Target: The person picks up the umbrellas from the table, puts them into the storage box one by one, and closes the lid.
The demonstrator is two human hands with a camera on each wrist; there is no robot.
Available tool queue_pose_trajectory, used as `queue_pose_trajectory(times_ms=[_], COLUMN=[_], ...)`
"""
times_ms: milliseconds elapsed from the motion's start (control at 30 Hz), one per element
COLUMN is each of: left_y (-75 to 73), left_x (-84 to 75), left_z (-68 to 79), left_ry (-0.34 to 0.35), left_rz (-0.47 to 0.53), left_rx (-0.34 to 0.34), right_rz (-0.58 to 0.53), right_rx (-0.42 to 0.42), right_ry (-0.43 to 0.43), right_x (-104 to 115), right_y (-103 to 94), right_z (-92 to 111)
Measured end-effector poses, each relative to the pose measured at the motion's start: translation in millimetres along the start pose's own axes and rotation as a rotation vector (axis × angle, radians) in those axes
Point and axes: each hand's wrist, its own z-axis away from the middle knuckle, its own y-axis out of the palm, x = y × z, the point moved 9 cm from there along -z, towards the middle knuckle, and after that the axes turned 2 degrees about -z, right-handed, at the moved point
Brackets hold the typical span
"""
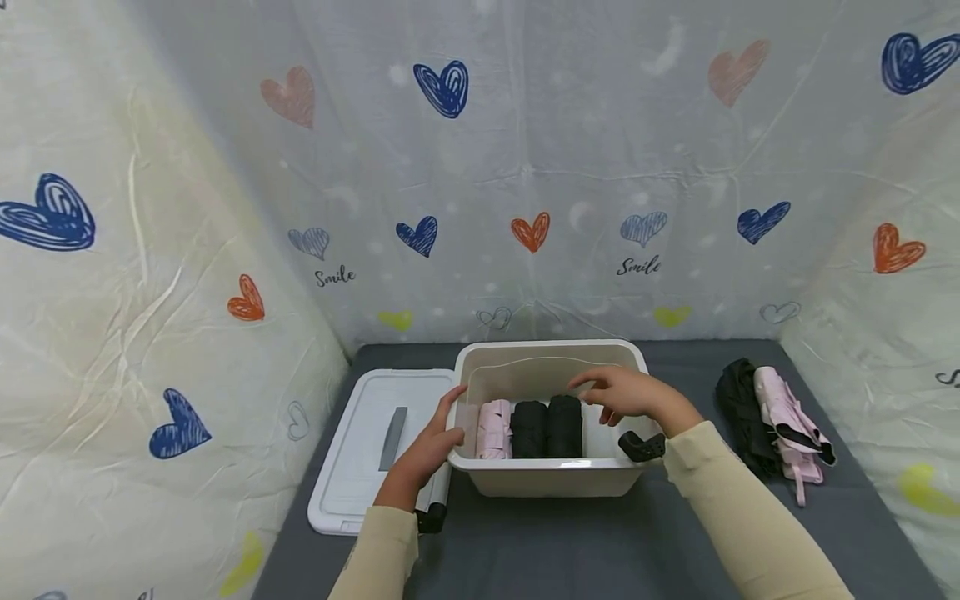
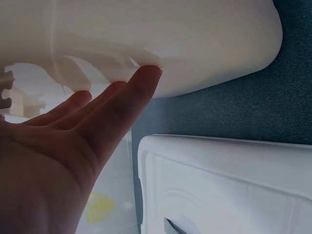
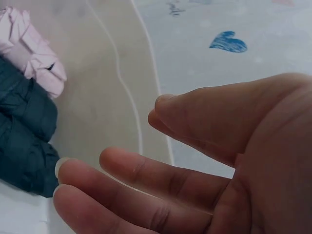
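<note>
A beige plastic bin [image 1: 551, 479] stands upright with a pink folded umbrella [image 1: 494, 429] and two black bundles, a left one [image 1: 529, 429] and a right one [image 1: 565, 427], side by side in its left and middle part. My left hand [image 1: 426, 454] is at the bin's left side. In the left wrist view its fingers [image 2: 114, 114] are extended, tips against the bin's outer wall. Over the right part of the bin hovers my right hand [image 1: 628, 393], fingers loosely bent with nothing between them. In the right wrist view its fingertips are near the dark bundles [image 3: 29, 131].
To the left of the bin lies a white lid [image 1: 352, 467] with a grey handle [image 1: 393, 439]. At the table's right side lie a black bundle [image 1: 742, 417] and a pink umbrella [image 1: 783, 408] with a strap. A heart-print curtain [image 1: 480, 167] surrounds the grey table [image 1: 555, 550].
</note>
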Motion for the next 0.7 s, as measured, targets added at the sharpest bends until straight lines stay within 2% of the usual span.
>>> queue_pose_trajectory(times_ms=[333,700], left_y=[-0.4,1.0], left_x=[3.3,-0.9], left_z=[-2.0,0.3], left_ry=[0.001,0.013], left_rz=[0.000,0.023], left_rx=[-0.024,-0.026], right_rz=[0.056,0.052], right_rx=[-0.028,-0.038], right_ry=[-0.068,-0.127], right_x=[5,5], right_y=[-14.6,-26.3], right_z=[22,43])
